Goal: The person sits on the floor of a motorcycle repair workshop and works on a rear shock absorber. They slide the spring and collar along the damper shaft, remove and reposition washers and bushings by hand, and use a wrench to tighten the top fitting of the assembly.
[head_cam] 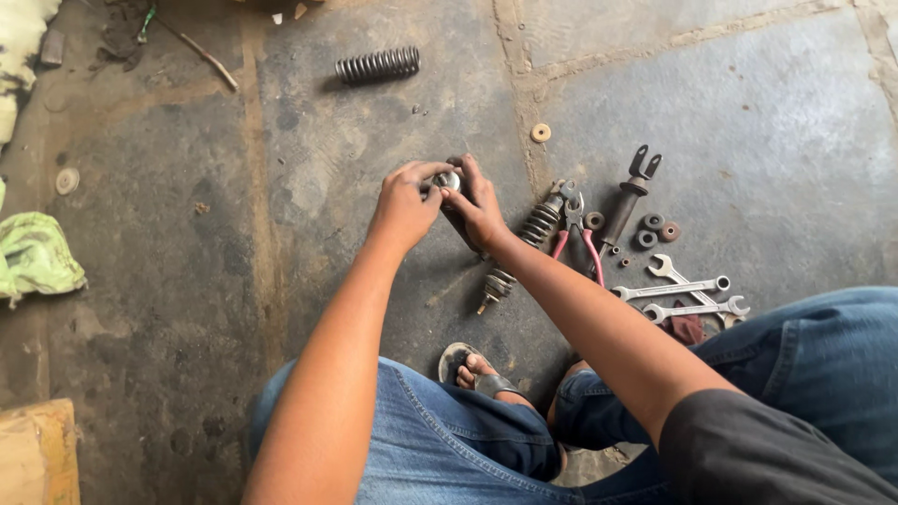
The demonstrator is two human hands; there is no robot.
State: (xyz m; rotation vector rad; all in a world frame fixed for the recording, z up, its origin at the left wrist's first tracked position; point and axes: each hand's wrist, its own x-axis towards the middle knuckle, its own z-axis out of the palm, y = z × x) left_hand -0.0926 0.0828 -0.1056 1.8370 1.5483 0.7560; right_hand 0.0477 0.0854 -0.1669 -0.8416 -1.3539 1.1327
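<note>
Blue-jeaned knees, sandalled foot (472, 369) nearest | left hand (404, 206) and right hand (479, 208) both pinched shut on dark cylindrical shock-absorber body (458, 220), fingertips on its shiny metal cap (448, 180), held just above concrete floor (748, 112) | cap seating unfinished | 3 steel spanners (687, 297), red-handled pliers (576, 229) right | loose black coil spring (378, 65) farthest, unfitted
</note>
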